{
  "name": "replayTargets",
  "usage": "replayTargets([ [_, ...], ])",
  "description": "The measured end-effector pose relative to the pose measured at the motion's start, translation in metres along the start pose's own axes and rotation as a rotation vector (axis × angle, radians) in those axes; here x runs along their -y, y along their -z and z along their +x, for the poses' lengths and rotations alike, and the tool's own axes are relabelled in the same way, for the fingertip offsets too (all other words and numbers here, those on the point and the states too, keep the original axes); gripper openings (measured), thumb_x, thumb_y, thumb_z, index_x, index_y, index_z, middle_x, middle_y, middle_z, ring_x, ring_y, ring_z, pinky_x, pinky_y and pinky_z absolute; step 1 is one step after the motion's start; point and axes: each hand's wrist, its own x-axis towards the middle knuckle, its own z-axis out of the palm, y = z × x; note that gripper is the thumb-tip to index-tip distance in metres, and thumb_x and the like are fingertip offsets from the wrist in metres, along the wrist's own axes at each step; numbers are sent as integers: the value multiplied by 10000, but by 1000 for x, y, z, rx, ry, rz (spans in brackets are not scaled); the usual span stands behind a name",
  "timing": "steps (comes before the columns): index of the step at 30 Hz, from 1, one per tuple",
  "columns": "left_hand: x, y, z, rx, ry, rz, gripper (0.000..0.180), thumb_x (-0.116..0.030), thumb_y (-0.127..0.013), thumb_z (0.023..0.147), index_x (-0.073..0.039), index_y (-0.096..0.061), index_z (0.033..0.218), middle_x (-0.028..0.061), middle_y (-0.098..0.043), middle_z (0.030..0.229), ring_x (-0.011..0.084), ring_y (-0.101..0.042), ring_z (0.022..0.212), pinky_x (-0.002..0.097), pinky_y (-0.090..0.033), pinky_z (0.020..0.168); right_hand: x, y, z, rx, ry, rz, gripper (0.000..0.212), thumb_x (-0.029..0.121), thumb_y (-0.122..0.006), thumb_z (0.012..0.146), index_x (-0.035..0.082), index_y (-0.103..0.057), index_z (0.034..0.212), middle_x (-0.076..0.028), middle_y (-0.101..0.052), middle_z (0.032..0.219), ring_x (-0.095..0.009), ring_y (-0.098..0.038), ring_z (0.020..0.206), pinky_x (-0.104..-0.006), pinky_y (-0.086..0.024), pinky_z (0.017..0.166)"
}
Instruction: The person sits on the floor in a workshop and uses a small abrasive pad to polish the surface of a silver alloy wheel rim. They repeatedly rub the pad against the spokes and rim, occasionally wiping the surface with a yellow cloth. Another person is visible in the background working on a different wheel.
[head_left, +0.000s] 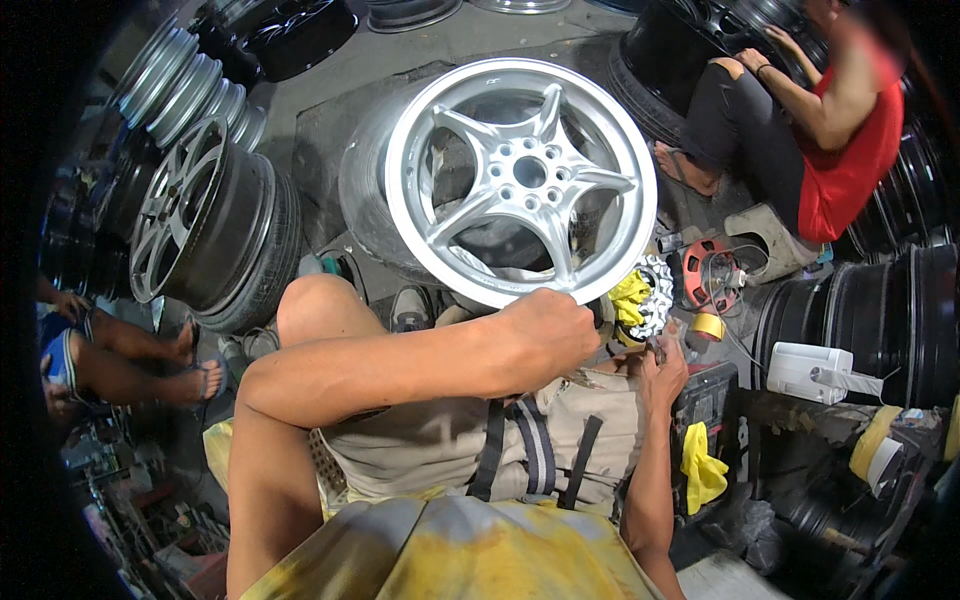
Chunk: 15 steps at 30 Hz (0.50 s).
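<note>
A large silver alloy wheel (460, 225) with several spokes leans before me on top of a grey tyre (360, 190). My left hand (550, 335) reaches across my lap and is closed in a fist just below the wheel's near rim. Something dark shows at its far side, too hidden to name. My right hand (668, 372) is closed, fingers pinched at a small greyish thing I cannot make out. Just beyond it sits a silver, scalloped ring-shaped piece (657, 297) beside a bright yellow cloth-like item (629, 298).
A co-worker in a red top (850, 170) sits at the far right. Another person's legs (150, 360) show at left. Rims with tyres (235, 225) stand left. A red cable reel (705, 272), yellow tape roll (709, 326), white device (800, 370) and yellow cloth (704, 468) lie right.
</note>
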Motion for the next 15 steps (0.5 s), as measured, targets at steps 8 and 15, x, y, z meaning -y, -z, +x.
replayTargets([
  [8, 19, 31, 1, -137, 89, -67, 136, -36, -736, 701, 19, -701, 820, 170, -659, 905, 384, -678, 862, 469, -541, 763, -9, 2, 2, -21, 17, 12, 193, 107, -652, 808, 20, -643, 980, -183, -651, 936, -431, -623, 890, -490, -480, 760],
  [15, 14, 43, -35, -427, 117, -389, 130, -26, -712, 728, 39, -660, 828, 155, -664, 862, 342, -682, 815, 416, -531, 726, -2, 1, -1, -12, 35, 42, 208, 111, -656, 807, 8, -639, 988, -200, -647, 949, -451, -613, 882, -497, -479, 759],
])
